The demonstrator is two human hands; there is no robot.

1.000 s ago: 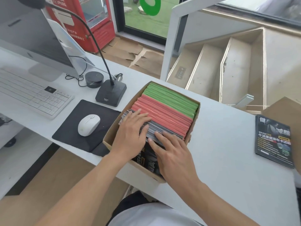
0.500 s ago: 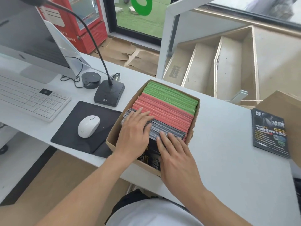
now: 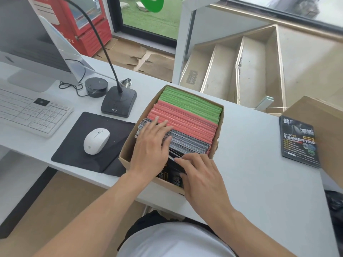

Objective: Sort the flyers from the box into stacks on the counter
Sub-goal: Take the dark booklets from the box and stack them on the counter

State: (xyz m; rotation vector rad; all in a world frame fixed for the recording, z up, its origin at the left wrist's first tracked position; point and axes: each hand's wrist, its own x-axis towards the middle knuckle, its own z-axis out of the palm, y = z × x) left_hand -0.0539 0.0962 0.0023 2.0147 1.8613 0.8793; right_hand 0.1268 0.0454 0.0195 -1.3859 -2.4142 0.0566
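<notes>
A cardboard box (image 3: pixel 220 119) stands on the white counter (image 3: pixel 250 175), packed with flyers on edge: green flyers (image 3: pixel 193 102) at the far end, red flyers (image 3: pixel 187 120) in the middle, dark flyers (image 3: pixel 187 142) nearest me. My left hand (image 3: pixel 151 147) rests flat on the tops of the dark flyers, fingers straight. My right hand (image 3: pixel 201 175) pulls the nearest dark flyers toward me with its fingertips, opening a gap in the row. One stack of dark flyers (image 3: pixel 298 143) lies on the counter at the right.
A mouse (image 3: pixel 96 140) on a black mat (image 3: pixel 74 151), a desk microphone (image 3: pixel 118 103), a white keyboard (image 3: pixel 27 113) and a monitor (image 3: pixel 27 43) fill the left side. A brown cardboard piece (image 3: pixel 319 115) lies at the right edge. Steps drop behind the counter.
My right hand has drawn back toward me, tilting the nearest dark flyers away from the rest. My left hand stays on the flyer tops.
</notes>
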